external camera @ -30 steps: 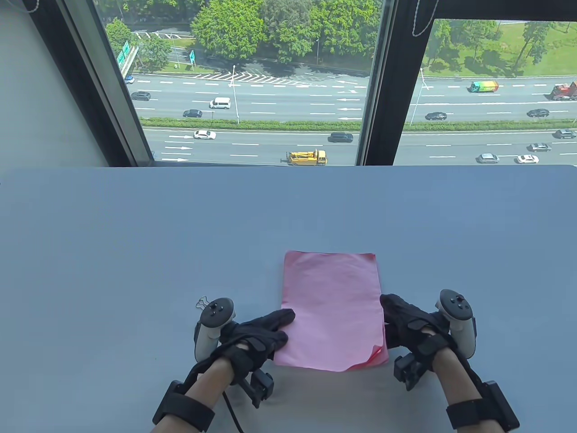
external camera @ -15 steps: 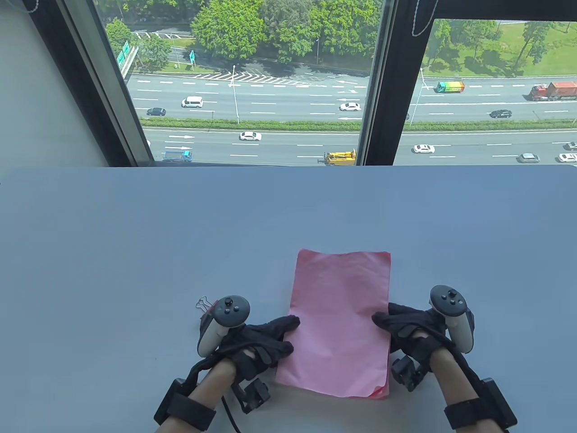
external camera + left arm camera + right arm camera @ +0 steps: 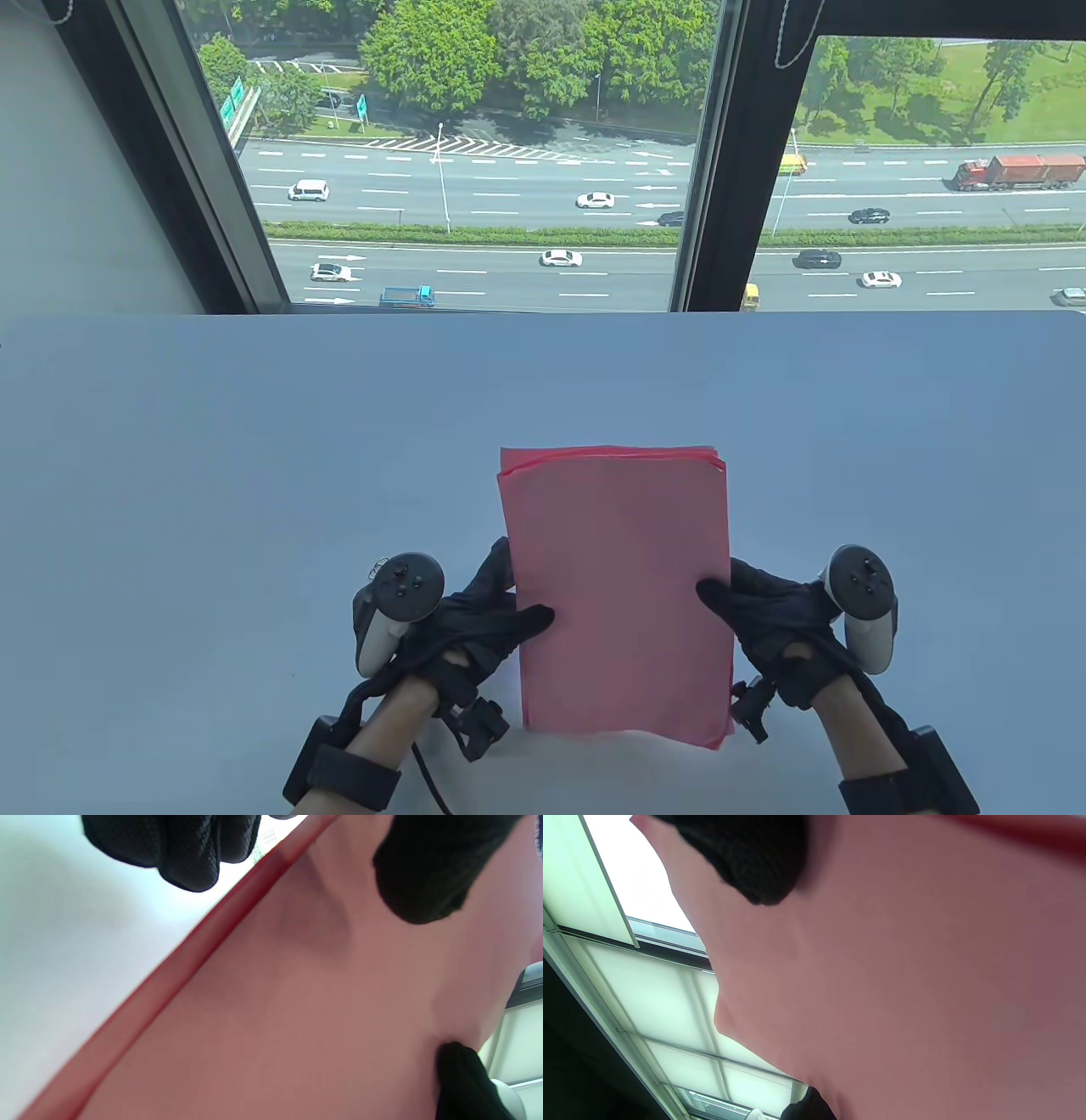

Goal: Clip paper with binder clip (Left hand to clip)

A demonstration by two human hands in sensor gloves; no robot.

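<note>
A stack of pink paper [image 3: 619,594] is held up off the table, tilted toward the camera, its sheet edges showing at the top. My left hand [image 3: 509,594] grips its left edge, thumb on the front and fingers behind. My right hand [image 3: 728,598] grips its right edge the same way. The left wrist view shows the paper [image 3: 318,1005] between my thumb [image 3: 424,870] and fingers [image 3: 191,849]. The right wrist view shows the paper [image 3: 903,984] under my thumb [image 3: 746,853]. The binder clip [image 3: 378,566] lies on the table, mostly hidden behind the left hand's tracker.
The grey table [image 3: 254,441] runs to a window [image 3: 475,170] at the back overlooking a road. A black cable [image 3: 433,772] trails from my left wrist near the front edge.
Both hands have lifted the paper from lying flat on the table to tilted up, and squared it. The left hand's fingers went behind the left edge.
</note>
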